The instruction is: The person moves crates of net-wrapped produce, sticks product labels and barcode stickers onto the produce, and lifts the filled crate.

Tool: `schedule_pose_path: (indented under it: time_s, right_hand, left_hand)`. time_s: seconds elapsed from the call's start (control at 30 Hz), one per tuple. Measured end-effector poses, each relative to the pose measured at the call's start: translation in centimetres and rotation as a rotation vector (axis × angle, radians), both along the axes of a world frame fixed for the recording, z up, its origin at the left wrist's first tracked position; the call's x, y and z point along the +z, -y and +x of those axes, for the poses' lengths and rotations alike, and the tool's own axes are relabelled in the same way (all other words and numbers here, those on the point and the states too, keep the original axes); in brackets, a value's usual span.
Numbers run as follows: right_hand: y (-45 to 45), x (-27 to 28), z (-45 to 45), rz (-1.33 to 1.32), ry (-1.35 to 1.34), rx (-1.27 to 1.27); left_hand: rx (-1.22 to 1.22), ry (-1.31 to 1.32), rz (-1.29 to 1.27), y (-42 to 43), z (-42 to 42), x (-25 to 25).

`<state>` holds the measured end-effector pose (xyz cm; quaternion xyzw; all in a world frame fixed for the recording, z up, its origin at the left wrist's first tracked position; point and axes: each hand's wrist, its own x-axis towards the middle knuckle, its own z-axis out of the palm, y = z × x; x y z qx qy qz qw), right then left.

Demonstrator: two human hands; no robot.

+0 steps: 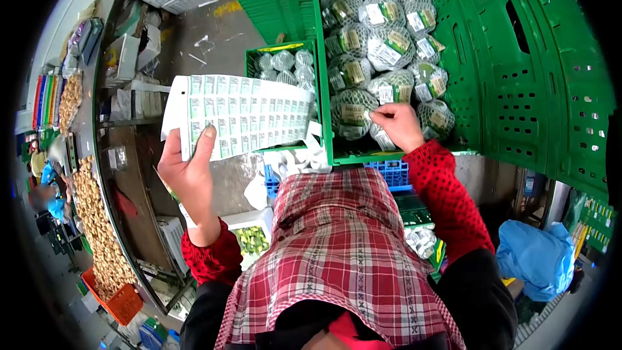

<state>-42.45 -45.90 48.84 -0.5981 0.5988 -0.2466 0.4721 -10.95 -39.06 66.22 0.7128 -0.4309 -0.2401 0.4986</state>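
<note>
My left hand (194, 162) holds a sheet of small green-and-white labels (249, 113), its thumb lying on top near the left edge. Over the front of a green crate (328, 91), my right hand (398, 124) has its thumb and forefinger pinched at the edge of the label on a netted bag (353, 113). Whether a loose label is between those fingertips is too small to tell. Several more netted bags with printed labels fill the crate in rows, some partly hidden under my right hand.
A smaller green crate (249, 65) of netted bags stands behind the sheet. Green crate walls (518, 58) rise at the right. At the left runs a long table of small brownish items (97, 220) with an orange crate (123, 304). A blue bag (534, 259) lies lower right. People are far left.
</note>
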Motion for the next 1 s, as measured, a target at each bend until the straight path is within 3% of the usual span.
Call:
schedule_pose_path:
  time_s: [0.07, 0.13, 0.27, 0.37, 0.47, 0.6, 0.67, 0.73, 0.77, 0.8, 0.93, 1.0]
  right_hand:
    - [-0.5, -3.7, -0.9, 0.131, -0.006, 0.043]
    - [-0.5, -3.8, 0.6, 0.191, -0.047, 0.024]
    - [0.3, -4.5, 3.3, 0.102, -0.216, 0.084]
    - [0.7, -4.8, 4.8, -0.074, -0.662, 0.230]
    - [0.7, -3.9, 5.2, -0.091, -0.779, 0.266]
    - [1.5, -0.2, 5.6, -0.043, -0.879, 0.272]
    - [2.3, 1.0, 4.9, 0.011, -0.534, 0.171]
    - [0.6, 5.2, 7.1, 0.313, 0.578, -0.101]
    - [0.0, 5.6, 7.7, 0.295, 0.735, -0.077]
    - [-0.5, 7.0, 8.6, 0.166, 0.688, -0.055]
    - [-1.6, 8.8, 9.5, 0.081, 0.760, -0.119]
    - [-2.0, 8.3, 8.7, 0.070, 0.659, -0.066]
  left_hand:
    - [-0.007, -0.002, -0.014, -0.2, -0.6, -0.3]
    - [-0.054, 0.036, 0.015, -0.5, -1.1, -0.5]
    - [-0.044, -0.030, -0.001, -1.0, -1.5, 0.2]
    - [-0.029, -0.066, 0.015, -2.2, -0.8, 1.0]
    - [-0.014, -0.080, 0.003, -3.1, -0.2, 1.9]
    - [-0.087, -0.323, -0.102, -4.9, 2.8, 1.8]
    - [-0.096, -0.441, -0.219, -5.3, 3.3, 1.3]
    - [-0.105, -0.511, -0.230, -5.4, 3.6, 0.3]
    - [-0.121, -0.577, -0.233, -5.6, 3.9, -0.2]
    - [-0.131, -0.613, -0.240, -5.9, 4.4, -1.1]
    - [-0.159, -0.362, 0.056, -6.3, 6.0, 1.2]
    - [-0.300, 0.099, -0.034, -5.6, 8.7, 0.9]
